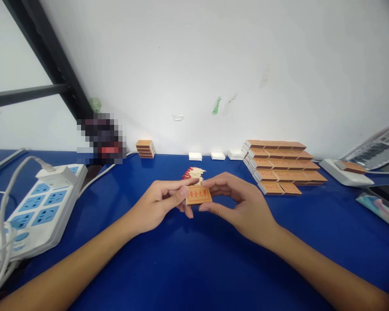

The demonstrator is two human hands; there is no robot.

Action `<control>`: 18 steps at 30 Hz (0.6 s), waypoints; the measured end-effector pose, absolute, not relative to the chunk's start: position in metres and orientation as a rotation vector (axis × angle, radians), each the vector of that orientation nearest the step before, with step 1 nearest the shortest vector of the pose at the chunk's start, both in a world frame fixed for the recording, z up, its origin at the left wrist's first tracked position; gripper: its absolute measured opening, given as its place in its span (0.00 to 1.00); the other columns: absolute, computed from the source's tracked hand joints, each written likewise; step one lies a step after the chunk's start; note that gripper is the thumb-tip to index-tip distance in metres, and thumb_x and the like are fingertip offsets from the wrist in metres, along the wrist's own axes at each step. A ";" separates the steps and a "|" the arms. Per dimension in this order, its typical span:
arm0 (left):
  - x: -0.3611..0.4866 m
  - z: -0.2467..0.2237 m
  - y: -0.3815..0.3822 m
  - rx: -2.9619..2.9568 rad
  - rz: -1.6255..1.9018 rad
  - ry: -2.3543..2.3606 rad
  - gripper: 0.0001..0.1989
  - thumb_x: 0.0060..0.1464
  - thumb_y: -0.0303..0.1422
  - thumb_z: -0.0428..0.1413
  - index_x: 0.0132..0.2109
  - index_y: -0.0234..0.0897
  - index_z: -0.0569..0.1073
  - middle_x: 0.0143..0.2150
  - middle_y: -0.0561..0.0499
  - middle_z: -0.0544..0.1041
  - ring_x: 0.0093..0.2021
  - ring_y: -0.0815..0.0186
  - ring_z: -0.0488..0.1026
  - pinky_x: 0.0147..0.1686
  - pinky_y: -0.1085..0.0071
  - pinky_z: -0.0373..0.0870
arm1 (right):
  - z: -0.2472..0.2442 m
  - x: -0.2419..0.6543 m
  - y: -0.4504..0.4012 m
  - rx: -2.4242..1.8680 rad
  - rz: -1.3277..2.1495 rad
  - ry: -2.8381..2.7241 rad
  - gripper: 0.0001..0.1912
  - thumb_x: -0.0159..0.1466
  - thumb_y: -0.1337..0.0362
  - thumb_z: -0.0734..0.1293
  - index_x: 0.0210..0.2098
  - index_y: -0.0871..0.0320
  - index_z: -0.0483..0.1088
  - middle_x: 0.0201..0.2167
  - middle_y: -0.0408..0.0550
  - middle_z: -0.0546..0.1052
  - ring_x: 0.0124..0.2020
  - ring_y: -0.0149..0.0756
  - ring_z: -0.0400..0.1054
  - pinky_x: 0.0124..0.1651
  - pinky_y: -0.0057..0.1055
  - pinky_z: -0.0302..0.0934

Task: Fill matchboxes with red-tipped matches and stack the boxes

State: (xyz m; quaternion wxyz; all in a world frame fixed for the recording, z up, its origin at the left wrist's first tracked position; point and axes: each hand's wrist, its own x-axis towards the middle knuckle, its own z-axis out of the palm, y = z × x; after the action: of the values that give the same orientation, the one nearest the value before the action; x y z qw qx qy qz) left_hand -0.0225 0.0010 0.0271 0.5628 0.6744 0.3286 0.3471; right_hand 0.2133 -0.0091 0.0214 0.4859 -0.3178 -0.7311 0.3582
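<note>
An orange matchbox (199, 195) with red lettering is held above the blue table, its printed face toward me. My left hand (160, 201) pinches its left end, thumb on the front and fingers behind. From the other side my right hand (243, 203) grips the box, with the thumb at its lower right edge and fingers along the top. Just behind the hands lies a pile of red-tipped matches (193, 172), partly hidden by the fingers. The inside of the box does not show.
Stacked matchboxes (282, 164) stand at the right, and a smaller matchbox stack (145, 148) at the back left. White trays (195, 156) lie along the wall. A power strip (42, 207) with cables is at left; a phone (387, 196) lies far right.
</note>
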 end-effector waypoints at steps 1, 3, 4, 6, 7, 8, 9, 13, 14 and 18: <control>-0.024 0.028 0.001 1.573 0.806 0.760 0.28 0.70 0.46 0.54 0.70 0.40 0.70 0.31 0.48 0.83 0.34 0.63 0.79 0.43 0.66 0.75 | 0.023 0.213 -0.011 -0.770 0.893 -1.771 0.19 0.60 0.60 0.80 0.48 0.52 0.77 0.43 0.47 0.82 0.44 0.41 0.81 0.52 0.42 0.80; -0.027 0.029 0.001 1.550 0.775 0.730 0.30 0.69 0.48 0.56 0.71 0.43 0.68 0.32 0.49 0.83 0.34 0.63 0.80 0.42 0.66 0.76 | 0.025 0.212 -0.014 -0.752 0.928 -1.757 0.19 0.59 0.61 0.81 0.48 0.52 0.77 0.42 0.46 0.83 0.44 0.40 0.81 0.51 0.41 0.80; -0.028 0.029 0.002 1.544 0.758 0.717 0.31 0.67 0.50 0.56 0.71 0.43 0.69 0.32 0.48 0.83 0.35 0.62 0.80 0.42 0.66 0.76 | 0.025 0.211 -0.016 -0.741 0.932 -1.755 0.19 0.59 0.62 0.81 0.48 0.51 0.77 0.42 0.46 0.83 0.43 0.40 0.81 0.51 0.40 0.80; -0.029 0.029 0.003 1.543 0.731 0.706 0.34 0.65 0.54 0.57 0.70 0.41 0.70 0.33 0.46 0.83 0.35 0.61 0.80 0.41 0.65 0.76 | 0.025 0.208 -0.019 -0.722 0.912 -1.766 0.17 0.60 0.62 0.80 0.47 0.51 0.78 0.41 0.45 0.82 0.42 0.40 0.81 0.50 0.41 0.80; -0.029 0.028 0.003 1.546 0.725 0.710 0.35 0.64 0.55 0.58 0.70 0.40 0.70 0.34 0.46 0.83 0.35 0.61 0.79 0.40 0.66 0.76 | 0.025 0.207 -0.019 -0.718 0.891 -1.778 0.17 0.60 0.62 0.80 0.47 0.50 0.78 0.42 0.45 0.81 0.42 0.40 0.80 0.49 0.41 0.80; -0.029 0.027 0.004 1.547 0.724 0.719 0.36 0.63 0.55 0.58 0.70 0.39 0.70 0.35 0.45 0.83 0.35 0.62 0.79 0.39 0.66 0.75 | 0.026 0.207 -0.019 -0.721 0.866 -1.798 0.17 0.60 0.61 0.80 0.48 0.50 0.78 0.42 0.46 0.81 0.42 0.40 0.80 0.49 0.42 0.80; -0.028 0.026 0.005 1.546 0.730 0.732 0.36 0.63 0.54 0.59 0.70 0.39 0.70 0.36 0.45 0.83 0.35 0.63 0.78 0.39 0.67 0.75 | 0.028 0.207 -0.017 -0.730 0.831 -1.829 0.18 0.60 0.60 0.80 0.48 0.49 0.78 0.43 0.46 0.81 0.42 0.41 0.80 0.50 0.43 0.80; -0.027 0.021 0.008 1.498 0.797 0.787 0.34 0.66 0.54 0.56 0.66 0.32 0.73 0.36 0.44 0.82 0.30 0.68 0.73 0.35 0.71 0.72 | 0.058 0.243 0.001 -0.920 0.569 -1.996 0.18 0.60 0.54 0.79 0.48 0.47 0.79 0.45 0.46 0.82 0.44 0.43 0.79 0.50 0.45 0.78; -0.027 0.021 0.009 1.485 0.828 0.796 0.34 0.66 0.54 0.55 0.64 0.30 0.74 0.35 0.44 0.82 0.30 0.68 0.72 0.33 0.71 0.72 | 0.069 0.263 0.007 -1.038 0.500 -2.007 0.19 0.59 0.51 0.79 0.47 0.48 0.79 0.45 0.47 0.82 0.43 0.44 0.78 0.49 0.45 0.77; -0.027 0.025 0.010 1.525 0.899 0.851 0.31 0.65 0.53 0.57 0.58 0.29 0.79 0.33 0.44 0.81 0.30 0.68 0.71 0.30 0.73 0.69 | 0.098 0.378 0.018 -1.643 0.258 -1.878 0.26 0.55 0.44 0.79 0.49 0.49 0.80 0.45 0.51 0.84 0.42 0.46 0.79 0.42 0.38 0.74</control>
State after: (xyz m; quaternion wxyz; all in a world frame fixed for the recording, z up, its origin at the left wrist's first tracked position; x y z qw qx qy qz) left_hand -0.0275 0.0104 0.0246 0.5554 0.6455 0.3604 0.3807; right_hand 0.3784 0.0177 0.0977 0.3112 -0.6224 -0.7115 0.0979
